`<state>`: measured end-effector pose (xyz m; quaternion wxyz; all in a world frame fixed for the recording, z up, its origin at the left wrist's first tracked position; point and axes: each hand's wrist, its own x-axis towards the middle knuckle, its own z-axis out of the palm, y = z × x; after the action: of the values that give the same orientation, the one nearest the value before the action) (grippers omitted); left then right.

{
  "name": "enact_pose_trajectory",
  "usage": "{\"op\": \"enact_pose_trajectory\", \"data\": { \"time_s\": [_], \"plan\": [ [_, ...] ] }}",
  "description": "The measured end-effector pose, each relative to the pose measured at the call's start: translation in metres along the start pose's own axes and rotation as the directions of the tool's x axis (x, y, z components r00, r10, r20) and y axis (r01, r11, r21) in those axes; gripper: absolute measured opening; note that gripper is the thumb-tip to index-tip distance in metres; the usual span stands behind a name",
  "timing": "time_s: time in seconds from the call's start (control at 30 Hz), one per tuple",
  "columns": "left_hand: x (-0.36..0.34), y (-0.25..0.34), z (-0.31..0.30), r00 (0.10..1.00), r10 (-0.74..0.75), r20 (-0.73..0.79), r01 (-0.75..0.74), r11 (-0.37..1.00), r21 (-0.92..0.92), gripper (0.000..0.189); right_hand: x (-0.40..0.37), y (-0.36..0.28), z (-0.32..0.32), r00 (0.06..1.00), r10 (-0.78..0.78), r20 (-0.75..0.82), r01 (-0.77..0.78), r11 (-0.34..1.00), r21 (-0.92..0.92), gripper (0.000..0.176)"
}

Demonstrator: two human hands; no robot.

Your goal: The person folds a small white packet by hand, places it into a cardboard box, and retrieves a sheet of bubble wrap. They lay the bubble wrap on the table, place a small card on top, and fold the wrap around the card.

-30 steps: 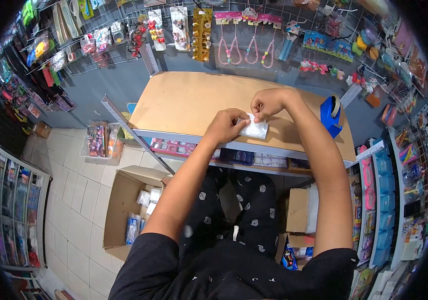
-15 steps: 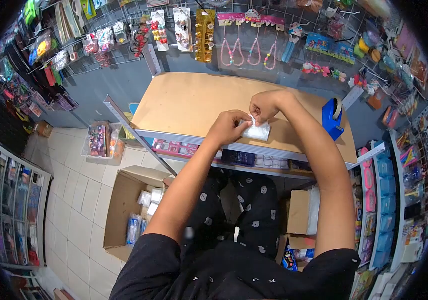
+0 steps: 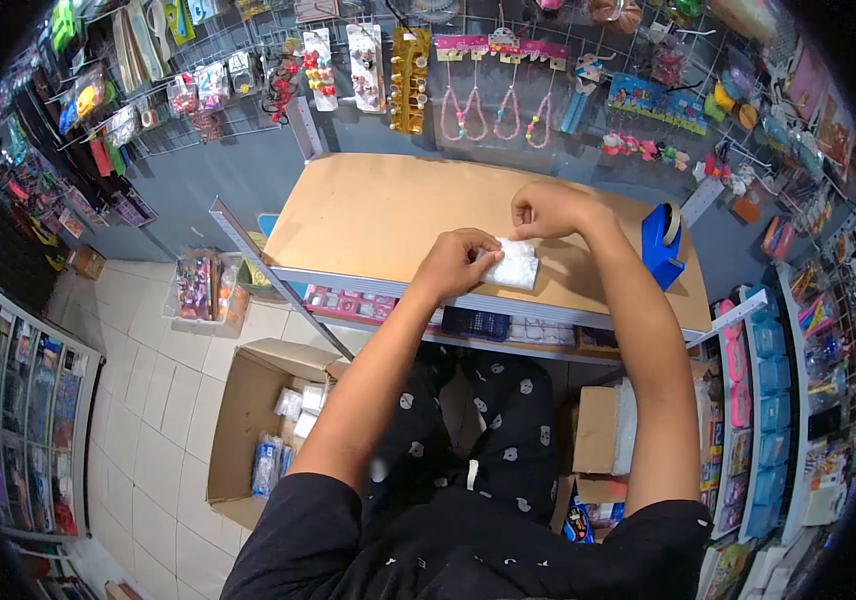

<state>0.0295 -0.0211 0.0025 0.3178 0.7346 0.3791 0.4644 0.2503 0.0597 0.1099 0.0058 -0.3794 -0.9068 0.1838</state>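
A small white plastic packet (image 3: 518, 266) lies near the front edge of the wooden tabletop (image 3: 388, 205). My left hand (image 3: 456, 264) grips its left side between thumb and fingers. Just above and to the right of the packet is my right hand (image 3: 554, 211), apart from it, with fingers curled toward the thumb. Whether anything tiny sits in that pinch is too small to make out. A blue tape dispenser (image 3: 661, 248) with a roll of tape stands on the right end of the tabletop.
Hair ties and bead bracelets (image 3: 508, 112) hang on the wire rack behind the table. An open cardboard box (image 3: 233, 425) with white packs stands on the floor at left, near a clear plastic bin (image 3: 206, 322). Blue baskets (image 3: 773, 415) line the right side.
My right hand has lifted off the packet, moving slightly up and right. The packet now lies flatter and shows more, while my left hand keeps its hold.
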Motion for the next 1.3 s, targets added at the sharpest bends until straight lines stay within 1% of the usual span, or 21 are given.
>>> {"op": "enact_pose_trajectory", "data": {
  "time_s": [0.03, 0.07, 0.13, 0.17, 0.27, 0.3, 0.4, 0.5, 0.6, 0.7, 0.8, 0.9, 1.1, 1.3],
  "plan": [
    [0.000, -0.001, 0.000, 1.000, -0.005, 0.003, 0.005, 1.000, -0.005, 0.020, -0.006, 0.004, 0.002, 0.996, -0.040, -0.076, 0.046, 0.996, 0.078, 0.033],
    [0.000, -0.002, 0.001, 1.000, -0.010, 0.005, 0.010, 1.000, -0.010, 0.020, -0.013, 0.007, 0.007, 0.994, 0.039, -0.102, -0.017, 0.979, 0.202, 0.032],
    [0.001, -0.001, 0.001, 1.000, -0.020, 0.006, 0.020, 1.000, -0.017, 0.020, -0.031, 0.005, 0.017, 0.972, 0.200, -0.122, -0.128, 0.889, 0.441, 0.030],
    [0.001, -0.001, 0.001, 1.000, -0.024, 0.004, 0.024, 1.000, -0.017, 0.021, -0.032, 0.021, 0.027, 0.986, 0.128, -0.108, -0.071, 0.904, 0.423, 0.032],
    [0.001, 0.000, 0.000, 1.000, -0.030, 0.011, 0.030, 1.000, -0.008, 0.021, -0.042, 0.016, 0.044, 0.964, 0.265, 0.015, -0.235, 0.824, 0.516, 0.031],
    [0.001, -0.001, 0.000, 0.999, -0.031, 0.014, 0.031, 1.000, -0.004, 0.021, -0.044, 0.008, 0.044, 0.956, 0.294, -0.006, -0.255, 0.836, 0.486, 0.030],
    [0.001, -0.002, 0.001, 1.000, -0.013, 0.013, 0.013, 1.000, 0.001, 0.020, -0.043, 0.003, 0.054, 0.958, 0.262, -0.116, -0.178, 0.862, 0.475, 0.028],
    [0.001, 0.004, -0.002, 0.997, -0.054, 0.049, 0.052, 0.998, 0.036, 0.017, -0.043, -0.003, 0.050, 0.961, 0.211, -0.179, -0.117, 0.896, 0.428, 0.025],
    [0.001, 0.013, -0.004, 0.994, -0.084, 0.073, 0.077, 0.992, 0.097, 0.015, -0.041, -0.004, 0.050, 0.962, 0.176, -0.209, -0.078, 0.910, 0.406, 0.022],
    [0.004, 0.003, -0.002, 0.986, 0.157, 0.059, -0.162, 0.983, 0.091, 0.015, -0.043, -0.008, 0.046, 0.955, 0.246, -0.165, -0.162, 0.900, 0.405, 0.021],
    [0.003, 0.001, -0.002, 0.990, 0.107, 0.090, -0.115, 0.990, 0.086, 0.018, -0.046, -0.011, 0.044, 0.952, 0.265, -0.155, -0.189, 0.903, 0.386, 0.020],
    [0.003, 0.001, -0.001, 0.995, 0.078, 0.067, -0.083, 0.994, 0.071, 0.018, -0.044, -0.008, 0.046, 0.954, 0.247, -0.167, -0.174, 0.916, 0.362, 0.020],
    [0.005, -0.002, 0.000, 0.992, 0.110, 0.067, -0.116, 0.989, 0.096, 0.018, -0.040, -0.001, 0.053, 0.954, 0.197, -0.228, -0.123, 0.945, 0.303, 0.018],
    [0.004, -0.002, 0.000, 0.991, 0.122, 0.049, -0.127, 0.987, 0.103, 0.017, -0.033, 0.005, 0.068, 0.936, 0.225, -0.272, -0.134, 0.939, 0.316, 0.017]
  ]
}}
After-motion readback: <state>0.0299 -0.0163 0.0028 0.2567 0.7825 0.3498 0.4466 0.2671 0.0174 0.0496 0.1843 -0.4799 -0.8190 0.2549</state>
